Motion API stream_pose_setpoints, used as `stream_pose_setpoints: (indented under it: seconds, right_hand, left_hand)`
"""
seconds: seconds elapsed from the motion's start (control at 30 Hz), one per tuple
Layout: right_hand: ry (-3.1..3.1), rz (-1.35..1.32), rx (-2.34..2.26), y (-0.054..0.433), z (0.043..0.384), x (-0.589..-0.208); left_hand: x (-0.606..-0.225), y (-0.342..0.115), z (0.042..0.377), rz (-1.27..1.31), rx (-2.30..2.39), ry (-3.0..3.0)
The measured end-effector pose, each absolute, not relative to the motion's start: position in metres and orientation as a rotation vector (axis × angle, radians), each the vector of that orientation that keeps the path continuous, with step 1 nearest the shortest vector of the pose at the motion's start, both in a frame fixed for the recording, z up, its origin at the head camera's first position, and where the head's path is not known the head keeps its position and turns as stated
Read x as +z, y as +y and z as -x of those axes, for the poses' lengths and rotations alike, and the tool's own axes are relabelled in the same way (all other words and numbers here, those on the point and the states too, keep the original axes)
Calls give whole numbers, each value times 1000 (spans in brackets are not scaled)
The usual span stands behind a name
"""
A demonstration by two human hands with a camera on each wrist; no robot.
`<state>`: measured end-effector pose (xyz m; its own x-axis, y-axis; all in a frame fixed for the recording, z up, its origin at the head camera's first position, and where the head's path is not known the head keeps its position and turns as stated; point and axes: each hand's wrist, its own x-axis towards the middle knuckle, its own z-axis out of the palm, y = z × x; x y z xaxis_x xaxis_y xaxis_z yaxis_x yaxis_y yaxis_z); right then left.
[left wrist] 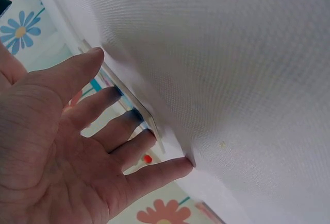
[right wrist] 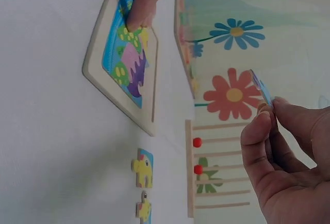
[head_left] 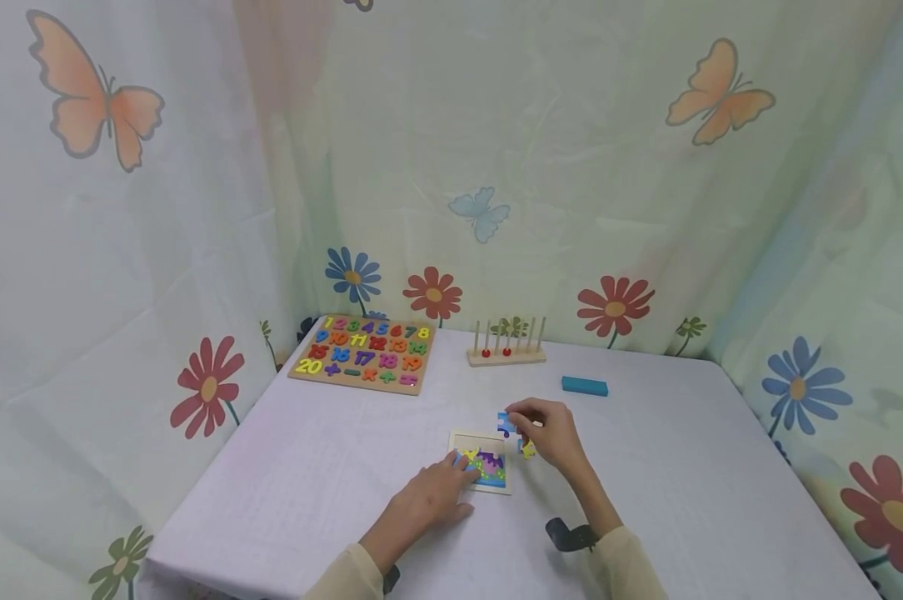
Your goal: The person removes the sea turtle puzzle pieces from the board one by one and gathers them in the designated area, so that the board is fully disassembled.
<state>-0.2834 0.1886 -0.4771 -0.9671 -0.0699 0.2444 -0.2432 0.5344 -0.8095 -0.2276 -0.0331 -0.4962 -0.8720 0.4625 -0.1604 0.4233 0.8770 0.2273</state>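
In the head view, my left hand (head_left: 431, 493) lies over the left side of a small jigsaw puzzle tray (head_left: 508, 468), its fingertips touching the partly filled picture. The left wrist view shows those fingers (left wrist: 124, 136) spread, reaching the tray's edge. My right hand (head_left: 551, 429) pinches a blue jigsaw piece (head_left: 504, 423) between thumb and fingers, above the table to the tray's upper right. Two yellow-and-blue jigsaw pieces, one nearer the tray (right wrist: 145, 168) and one farther off (right wrist: 144, 208), lie on the cloth. The tray's far section shows bare wood.
A board of colourful numbers (head_left: 361, 385) lies at the back left. Behind the tray stands a wooden peg rack (head_left: 506, 358) with two red beads. A teal block (head_left: 585, 386) rests at right. Printed curtains (head_left: 541, 208) surround the white-clothed table (head_left: 684, 483).
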Motion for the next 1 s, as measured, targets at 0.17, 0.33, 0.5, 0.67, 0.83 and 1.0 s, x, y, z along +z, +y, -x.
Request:
stream_pose_setpoints:
  seconds: [0.17,0.33,0.5,0.67,0.83,1.0]
  right_hand:
    - [-2563,-284,1445,195,281,-466]
    - [-2551,-291,1454,200,278,-456]
    - [-2547,-268,1453,207,276,-450]
    - [-2537,-263,1434,215,274,-449]
    - [-2520,-268,1418,225,272,-451]
    - [-2525,-282,1380,235,273,-451]
  left_hand:
    - [-494,-33,227,-661,262,2837]
    - [-494,-33,229,-669,261,2836]
    - [-495,-33,228,-675,275,2830]
    - [-495,-33,228,-674,272,2837]
    - [-495,-33,228,-676,281,2830]
    - [-494,-34,226,-681,277,2829]
